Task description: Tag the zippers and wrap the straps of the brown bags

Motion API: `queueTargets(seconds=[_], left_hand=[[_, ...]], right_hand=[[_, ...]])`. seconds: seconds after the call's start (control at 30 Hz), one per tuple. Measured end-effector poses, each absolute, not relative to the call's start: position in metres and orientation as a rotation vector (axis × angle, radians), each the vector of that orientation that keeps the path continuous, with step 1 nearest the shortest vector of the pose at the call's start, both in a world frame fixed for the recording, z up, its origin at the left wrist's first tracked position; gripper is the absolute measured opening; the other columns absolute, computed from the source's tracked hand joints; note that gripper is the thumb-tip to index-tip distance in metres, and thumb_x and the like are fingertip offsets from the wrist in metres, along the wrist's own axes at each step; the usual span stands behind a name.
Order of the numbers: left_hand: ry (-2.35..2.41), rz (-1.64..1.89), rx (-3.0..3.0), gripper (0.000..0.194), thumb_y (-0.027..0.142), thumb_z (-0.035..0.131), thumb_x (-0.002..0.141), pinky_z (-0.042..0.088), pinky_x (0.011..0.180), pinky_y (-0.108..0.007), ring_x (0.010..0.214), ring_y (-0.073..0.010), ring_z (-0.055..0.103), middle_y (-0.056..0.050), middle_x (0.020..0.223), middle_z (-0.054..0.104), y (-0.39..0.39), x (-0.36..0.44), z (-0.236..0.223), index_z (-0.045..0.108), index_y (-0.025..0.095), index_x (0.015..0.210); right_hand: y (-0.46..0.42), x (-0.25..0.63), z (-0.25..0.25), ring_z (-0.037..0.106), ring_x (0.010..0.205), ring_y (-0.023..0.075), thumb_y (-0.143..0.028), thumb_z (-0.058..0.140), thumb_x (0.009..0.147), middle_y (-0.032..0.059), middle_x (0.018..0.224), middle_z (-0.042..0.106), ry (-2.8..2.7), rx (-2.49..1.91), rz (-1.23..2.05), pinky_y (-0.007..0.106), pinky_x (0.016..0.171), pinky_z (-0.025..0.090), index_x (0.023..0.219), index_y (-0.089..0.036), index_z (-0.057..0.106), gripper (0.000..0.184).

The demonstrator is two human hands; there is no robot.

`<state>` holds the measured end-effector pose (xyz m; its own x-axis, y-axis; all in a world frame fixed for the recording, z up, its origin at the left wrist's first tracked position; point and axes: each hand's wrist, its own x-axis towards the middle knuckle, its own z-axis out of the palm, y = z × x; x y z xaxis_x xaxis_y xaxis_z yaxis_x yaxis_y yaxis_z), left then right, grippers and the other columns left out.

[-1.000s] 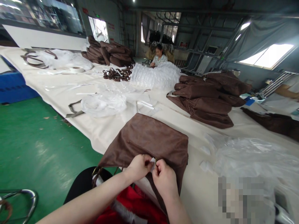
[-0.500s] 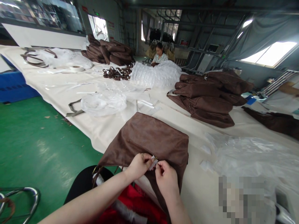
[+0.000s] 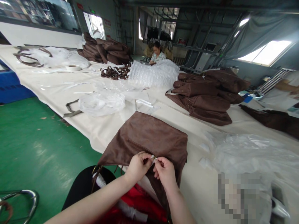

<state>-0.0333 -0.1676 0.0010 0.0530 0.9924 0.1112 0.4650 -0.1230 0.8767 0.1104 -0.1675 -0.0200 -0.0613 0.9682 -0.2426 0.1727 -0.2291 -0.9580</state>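
Right hand [image 3: 165, 171] has moved closer to the left hand [image 3: 139, 166] since the earlier frame. Both hands pinch the white slip [image 3: 153, 157] between them. Brown bag [image 3: 156, 129] lies beneath and beyond the hands; clear plastic [image 3: 247, 152] lies to their right.

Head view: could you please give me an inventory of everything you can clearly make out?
brown bag: 1, brown, under both hands
white slip: 1, white, at the fingertips
brown piles: 2, brown, far left and right
small brown pieces: many, brown, beside plastic heap
plastic heap: 1, whitish, table's far middle
clear plastic: several, clear, left and right
white roll: 1, white, far left
table: 1, cream, centre
blue box: 1, blue, left edge
floor: 1, green, left
co-worker: 1, striped top, behind plastic heap
left hand: 1, bare, at slip
right hand: 1, bare, at slip
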Motion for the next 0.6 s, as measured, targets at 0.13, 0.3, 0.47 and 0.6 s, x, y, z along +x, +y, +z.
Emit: queueTargets(seconds=[0.13,0.3,0.47,0.6], left_hand=[[1.5,1.077,1.75,0.018,0.017,0.055,0.081,0.046,0.069,-0.022,0.072,-0.014,0.061,-0.003,0.077,0.067,-0.172,-0.033,0.001,0.073,0.021,0.082],[1.442,1.014,1.898,0.021,0.015,0.052,0.081,0.047,0.072,-0.025,0.076,-0.0158,0.061,-0.005,0.082,0.064,-0.178,-0.036,0.003,0.07,0.019,0.09],[1.471,0.999,1.872,0.024,0.015,0.049,0.083,0.048,0.077,-0.027,0.081,-0.0173,0.062,-0.006,0.085,0.066,-0.174,-0.037,0.002,0.071,0.019,0.09],[1.404,0.952,1.556,0.024,0.024,0.051,0.085,0.048,0.065,-0.025,0.069,-0.0157,0.061,-0.006,0.08,0.069,-0.167,-0.037,-0.004,0.072,0.016,0.09]], right_hand=[[-0.166,0.111,-0.021,0.048,0.033,0.0074,-0.046,0.054,0.08,-0.0032,0.05,0.058,-1.209,-1.409,1.415,0.015,0.029,0.029,0.079,-0.016,0.061,0.031],[-0.166,0.114,-0.018,0.048,0.032,0.0078,-0.048,0.046,0.084,-0.0003,0.052,0.06,-1.082,-1.324,1.501,0.016,0.03,0.029,0.082,-0.012,0.063,0.04],[-0.168,0.115,-0.015,0.049,0.034,0.0075,-0.047,0.046,0.083,0.0004,0.054,0.061,-1.078,-1.28,1.508,0.015,0.031,0.03,0.086,-0.011,0.064,0.04],[-0.168,0.113,-0.013,0.048,0.032,0.0073,-0.053,0.053,0.08,-0.0007,0.052,0.06,-1.1,-1.376,1.535,0.014,0.029,0.027,0.084,-0.012,0.063,0.042]])
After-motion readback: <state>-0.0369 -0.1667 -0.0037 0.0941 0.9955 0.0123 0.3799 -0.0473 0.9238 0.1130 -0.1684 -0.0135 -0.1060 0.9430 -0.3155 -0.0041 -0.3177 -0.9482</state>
